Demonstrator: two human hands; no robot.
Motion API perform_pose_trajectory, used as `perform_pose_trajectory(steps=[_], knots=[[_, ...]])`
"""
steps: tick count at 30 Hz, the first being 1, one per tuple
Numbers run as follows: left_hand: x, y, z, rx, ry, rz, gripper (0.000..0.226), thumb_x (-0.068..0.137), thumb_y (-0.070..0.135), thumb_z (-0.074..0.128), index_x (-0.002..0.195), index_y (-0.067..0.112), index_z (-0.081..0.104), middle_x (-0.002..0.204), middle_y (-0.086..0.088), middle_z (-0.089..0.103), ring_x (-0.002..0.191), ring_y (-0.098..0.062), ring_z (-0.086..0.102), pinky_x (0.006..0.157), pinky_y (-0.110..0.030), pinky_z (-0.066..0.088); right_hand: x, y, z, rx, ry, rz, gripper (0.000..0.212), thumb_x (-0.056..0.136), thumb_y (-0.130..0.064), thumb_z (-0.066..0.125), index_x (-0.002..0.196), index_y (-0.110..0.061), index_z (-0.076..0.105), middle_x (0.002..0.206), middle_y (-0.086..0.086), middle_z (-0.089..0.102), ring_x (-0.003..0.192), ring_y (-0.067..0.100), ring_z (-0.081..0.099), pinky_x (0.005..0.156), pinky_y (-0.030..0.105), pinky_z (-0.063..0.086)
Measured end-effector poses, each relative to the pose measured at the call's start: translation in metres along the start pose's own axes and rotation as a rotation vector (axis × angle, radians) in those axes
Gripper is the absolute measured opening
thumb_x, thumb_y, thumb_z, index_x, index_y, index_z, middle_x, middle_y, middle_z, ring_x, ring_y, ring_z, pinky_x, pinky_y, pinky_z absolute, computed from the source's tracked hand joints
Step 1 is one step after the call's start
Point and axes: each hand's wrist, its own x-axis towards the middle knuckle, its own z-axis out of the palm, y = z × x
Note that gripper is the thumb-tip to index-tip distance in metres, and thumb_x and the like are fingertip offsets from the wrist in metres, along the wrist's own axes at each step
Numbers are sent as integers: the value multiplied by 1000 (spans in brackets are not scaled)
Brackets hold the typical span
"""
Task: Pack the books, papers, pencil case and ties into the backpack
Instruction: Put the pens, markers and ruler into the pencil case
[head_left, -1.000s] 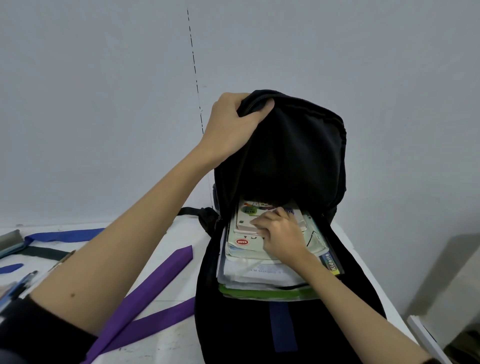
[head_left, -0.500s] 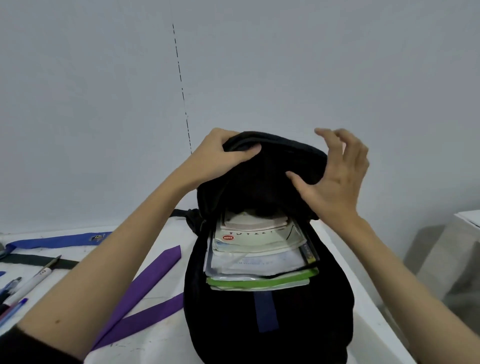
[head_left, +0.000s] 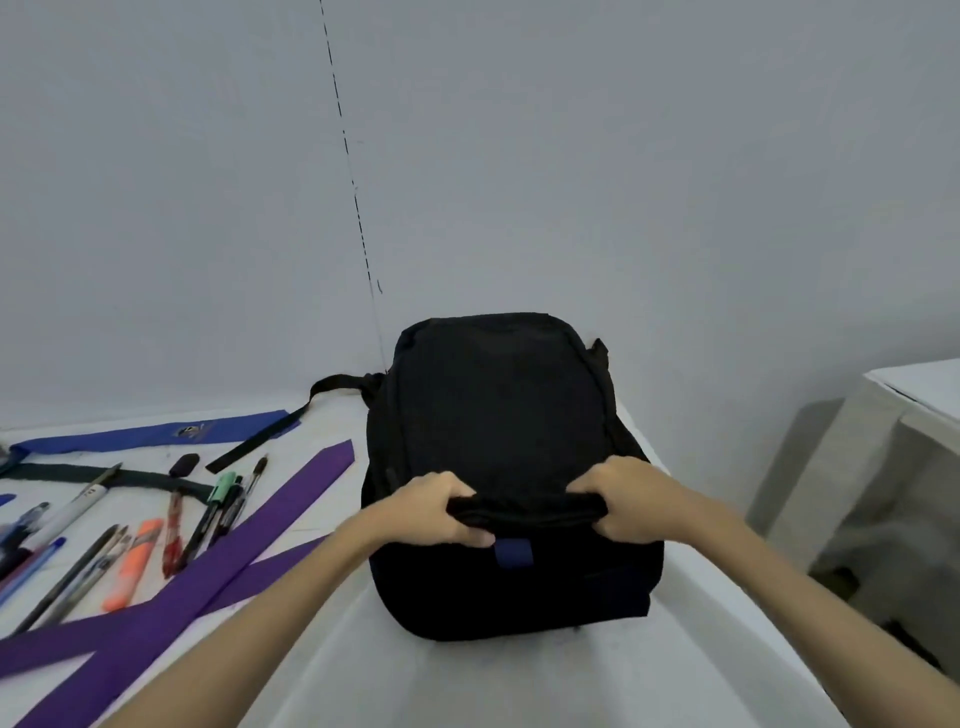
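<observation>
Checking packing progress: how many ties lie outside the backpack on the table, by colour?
purple ties: 2
blue tie: 1
dark tie: 1
Total: 4

You're gripping matt black woven cloth on the backpack (head_left: 498, 415). Purple ties (head_left: 171, 587) beside it look like smooth fabric with a slight sheen, the blue tie (head_left: 150, 434) too. Pens (head_left: 67, 514) look like glossy plastic. The table (head_left: 415, 675) is smooth, matt white.
</observation>
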Motion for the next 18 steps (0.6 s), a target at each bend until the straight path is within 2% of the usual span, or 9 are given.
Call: perform_pose_trajectory(steps=[1, 3, 6, 9, 11, 12, 14, 16, 18], knots=[[3, -7, 11, 109, 26, -14, 15, 81, 36, 71, 69, 29, 65, 75, 11, 65, 76, -5, 61, 73, -25, 46, -1, -4, 11, -65, 3, -2, 20, 72, -6, 52, 83, -21, 62, 82, 2, 66, 87, 24, 59, 68, 26, 37], [5, -9, 26, 307, 59, -11, 12, 84, 37, 65, 88, 25, 67, 93, 7, 67, 91, -13, 61, 77, -29, 45, 0, -4, 27, -157, -1, 5, 29, 74, -7, 51, 97, -20, 63, 96, 3, 67, 97, 25, 58, 72, 24, 28], [2, -3, 29, 415, 43, 52, 20, 89, 34, 60, 107, 26, 66, 104, 8, 62, 99, -14, 57, 76, -26, 40, 4, 1, 31, -145, -19, 11, 11, 75, -12, 56, 83, -20, 55, 87, 1, 64, 91, 24, 58, 73, 25, 30], [-1, -5, 17, 241, -182, 73, 42, 88, 32, 64, 129, 33, 54, 100, 3, 60, 94, -11, 55, 81, -21, 41, 0, 7, 18, 67, -170, 49, 31, 75, -24, 72, 68, -24, 43, 65, -6, 52, 68, 16, 51, 60, 23, 34], [-2, -1, -1, 41, -350, 52, 47, 88, 31, 65, 133, 35, 50, 91, 6, 63, 84, -7, 57, 80, -18, 44, -5, 7, 0, 362, -221, 56, 26, 74, -29, 79, 72, -20, 55, 57, -11, 53, 58, 8, 51, 57, 16, 38], [-1, 3, -12, -44, -347, 78, 44, 87, 30, 65, 130, 33, 53, 87, 8, 64, 78, -5, 57, 77, -18, 45, -5, 9, -10, 491, -161, 57, 23, 74, -28, 79, 74, -15, 60, 54, -11, 55, 55, 7, 52, 57, 15, 40], [8, 12, -34, -171, -158, 154, 33, 87, 27, 65, 120, 29, 62, 80, 7, 65, 69, 0, 55, 70, -17, 45, 1, 23, -26, 676, 98, 98, 19, 79, -21, 75, 74, -7, 63, 54, -5, 57, 53, 12, 54, 58, 21, 46], [23, 20, -57, -228, 79, 210, 23, 88, 27, 64, 111, 29, 66, 81, -1, 69, 73, -6, 61, 79, -22, 48, 14, 43, -37, 682, 394, 202, 13, 86, -14, 66, 74, -10, 63, 60, -1, 60, 58, 15, 56, 66, 29, 49], [44, 29, -74, -220, 207, 222, 20, 89, 32, 62, 108, 29, 68, 89, 0, 72, 86, -12, 65, 91, -28, 47, 29, 65, -41, 648, 563, 355, 12, 89, -7, 55, 83, -12, 64, 73, -3, 61, 69, 16, 55, 67, 28, 46]])
